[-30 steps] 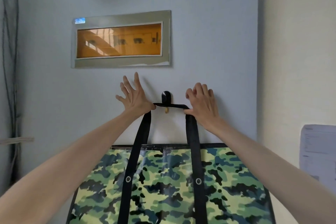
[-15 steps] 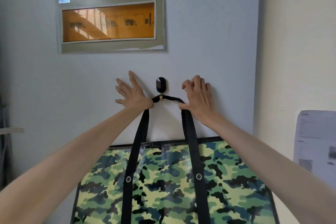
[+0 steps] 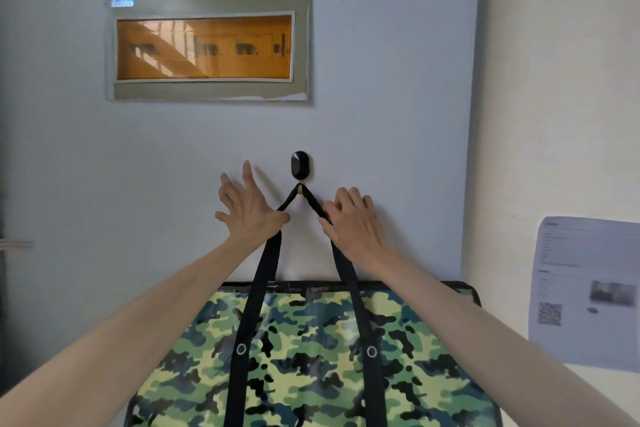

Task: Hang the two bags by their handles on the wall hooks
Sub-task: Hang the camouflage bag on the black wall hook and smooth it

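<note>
A green camouflage bag (image 3: 311,357) hangs flat against the pale blue wall. Its black handle (image 3: 268,270) runs up in a narrow V to the small peg under the black oval wall hook (image 3: 300,165). My left hand (image 3: 247,211) is on the left strap just below the hook, thumb hooked on the strap and the other fingers splayed against the wall. My right hand (image 3: 353,224) pinches the right strap with curled fingers. Only one bag and one hook are in view.
A framed panel with an orange window (image 3: 207,45) is set in the wall above the hook. The wall ends at a corner on the right, where a printed sheet of paper (image 3: 585,291) is stuck on a cream wall.
The handle, held stretched flat across the hook a second ago, has dropped onto the peg and now forms a tight V. Both hands have moved lower and closer to the strap's sides.
</note>
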